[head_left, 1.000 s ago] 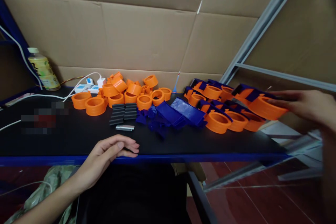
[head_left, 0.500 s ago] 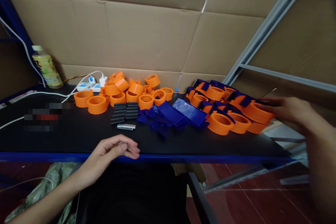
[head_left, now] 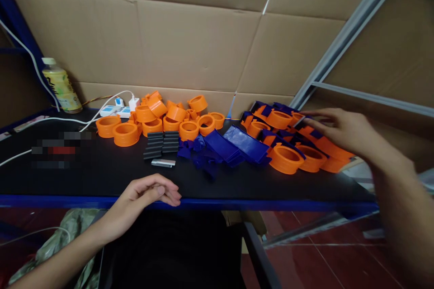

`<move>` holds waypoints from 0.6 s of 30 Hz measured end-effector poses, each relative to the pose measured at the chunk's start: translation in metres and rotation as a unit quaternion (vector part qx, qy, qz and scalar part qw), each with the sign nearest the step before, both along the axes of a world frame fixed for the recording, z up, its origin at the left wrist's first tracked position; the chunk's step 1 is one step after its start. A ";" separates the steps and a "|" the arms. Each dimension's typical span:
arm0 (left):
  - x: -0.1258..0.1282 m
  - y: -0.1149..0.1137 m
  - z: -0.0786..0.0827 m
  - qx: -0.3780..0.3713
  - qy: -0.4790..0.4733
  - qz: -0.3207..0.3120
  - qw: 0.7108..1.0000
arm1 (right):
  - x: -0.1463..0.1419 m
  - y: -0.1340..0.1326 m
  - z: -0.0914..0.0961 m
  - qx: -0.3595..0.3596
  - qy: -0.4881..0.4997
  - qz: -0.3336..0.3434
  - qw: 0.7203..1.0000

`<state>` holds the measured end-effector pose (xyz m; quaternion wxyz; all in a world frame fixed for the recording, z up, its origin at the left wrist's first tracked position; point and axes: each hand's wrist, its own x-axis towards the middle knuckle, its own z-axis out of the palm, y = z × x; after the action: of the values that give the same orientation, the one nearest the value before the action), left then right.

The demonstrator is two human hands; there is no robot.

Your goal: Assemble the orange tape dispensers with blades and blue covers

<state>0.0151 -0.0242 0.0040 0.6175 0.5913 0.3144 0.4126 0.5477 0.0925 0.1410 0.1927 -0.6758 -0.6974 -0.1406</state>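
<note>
My right hand (head_left: pixel 349 133) reaches over the right-hand pile of orange and blue ring-shaped parts, which look like tape dispensers (head_left: pixel 286 159). Its fingers are stretched out and rest on or just above the topmost dispenser (head_left: pixel 334 143); exact contact is hard to tell. My left hand (head_left: pixel 154 189) lies at the table's front edge, fingers loosely bent and apart, holding nothing. Beyond it are a small silvery metal strip (head_left: pixel 163 163) and two stacks of black ridged strips (head_left: pixel 154 145). Flat blue plastic plates (head_left: pixel 246 143) and small blue pieces (head_left: pixel 205 162) lie mid-table.
Loose orange rings (head_left: pixel 125 134) are heaped at the back. To the left stand a yellow-labelled bottle (head_left: pixel 61 86) and a white power strip (head_left: pixel 111 110) with cables. Cardboard (head_left: pixel 190 45) walls the back; a grey metal bar (head_left: pixel 352 31) slants at the right.
My right hand has moved left and slightly up across the topmost dispenser, toward its far left end. The left hand has stayed in place.
</note>
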 end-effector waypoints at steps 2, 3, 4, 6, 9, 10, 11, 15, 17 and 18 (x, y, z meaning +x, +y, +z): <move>-0.001 0.000 0.000 0.000 0.001 0.000 1.000 | -0.044 0.015 0.003 -0.044 -0.010 0.084 0.995; -0.001 0.001 -0.001 0.000 0.001 0.001 1.000 | -0.065 0.026 0.005 -0.088 -0.022 0.129 0.987; -0.001 0.001 -0.001 0.000 0.001 0.001 1.000 | -0.085 0.041 0.006 -0.128 -0.043 0.165 0.977; -0.001 0.001 -0.003 -0.002 -0.001 0.000 1.000 | -0.121 0.076 0.006 -0.167 -0.076 0.202 0.962; 0.000 0.002 -0.005 0.000 -0.002 -0.001 1.000 | -0.164 0.131 0.003 -0.177 -0.097 0.215 0.955; 0.000 0.002 -0.005 0.002 -0.002 -0.002 1.000 | -0.176 0.146 0.002 -0.173 -0.098 0.222 0.955; -0.001 0.003 -0.006 0.005 -0.001 -0.003 1.000 | -0.188 0.159 0.001 -0.167 -0.099 0.230 0.954; -0.003 0.005 -0.008 0.011 0.002 -0.007 1.000 | -0.231 0.190 -0.004 -0.141 -0.126 0.264 0.946; -0.004 0.006 -0.009 0.011 0.005 -0.007 1.000 | -0.247 0.199 -0.007 -0.134 -0.143 0.262 0.945; -0.004 0.006 -0.009 0.011 0.005 -0.008 1.000 | -0.253 0.202 -0.008 -0.132 -0.148 0.256 0.946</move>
<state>0.0109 -0.0181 -0.0053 0.6123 0.6028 0.3085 0.4080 0.2943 0.2948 0.1334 0.0263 -0.4655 -0.8799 -0.0918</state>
